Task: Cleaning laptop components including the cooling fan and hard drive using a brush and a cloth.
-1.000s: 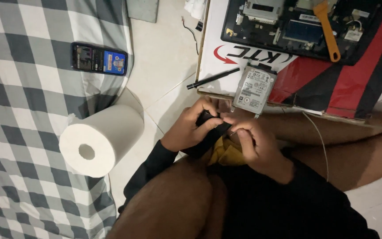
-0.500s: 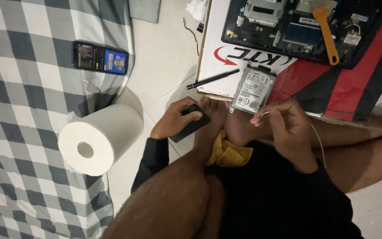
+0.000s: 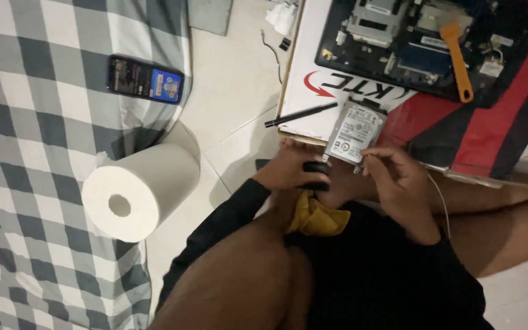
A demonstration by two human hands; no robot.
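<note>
Pale tiled floor (image 3: 233, 91), with a grey and white checked blanket (image 3: 32, 122) spread down one side and the person sitting cross-legged in the middle of it all. Right hand (image 3: 398, 183) is at the lower corner of a small silver hard drive (image 3: 354, 131), fingertips pinched right on the edge, though I can't tell if it's properly gripped or just being touched. The drive lies half on a white, red and black cardboard box (image 3: 313, 79), just below an opened-up laptop (image 3: 410, 43) with an orange plastic pry tool (image 3: 458, 58) lying across it. Left hand (image 3: 288, 171) is curled loosely around a small black thing (image 3: 315, 174), too dark to make out what it is. A black pen (image 3: 300, 114) sits just beside the drive, a phone (image 3: 145, 79) lies on the blanket, and a paper towel roll (image 3: 139, 189) is close by the knee.

Risk as I see it: a corner pinch like that is weak, so the drive could slip and smack the tiles
</note>
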